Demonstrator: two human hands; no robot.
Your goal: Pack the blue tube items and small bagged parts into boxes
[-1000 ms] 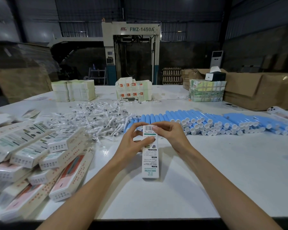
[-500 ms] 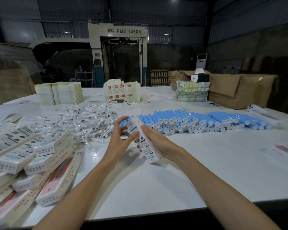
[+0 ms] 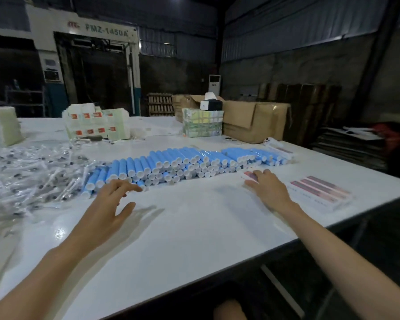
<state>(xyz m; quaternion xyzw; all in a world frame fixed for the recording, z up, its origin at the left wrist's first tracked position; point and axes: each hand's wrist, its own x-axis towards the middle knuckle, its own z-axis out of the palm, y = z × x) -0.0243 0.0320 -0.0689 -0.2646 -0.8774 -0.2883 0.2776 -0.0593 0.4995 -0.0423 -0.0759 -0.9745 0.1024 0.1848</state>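
White surface (image 3: pixel 194 227) holds a long pile of blue tubes (image 3: pixel 183 162), bagged parts (image 3: pixel 32 176) beside it. Left grip (image 3: pixel 109 204) is open, fingers (image 3: pixel 134 187) almost at the nearest tube. Right grip (image 3: pixel 269 189) lies flat and open on a box (image 3: pixel 248 174). Take one front tube gently, or the pile may roll.

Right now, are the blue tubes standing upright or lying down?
Lying down: the blue tubes rest on their sides in stacked rows, white ends visible.
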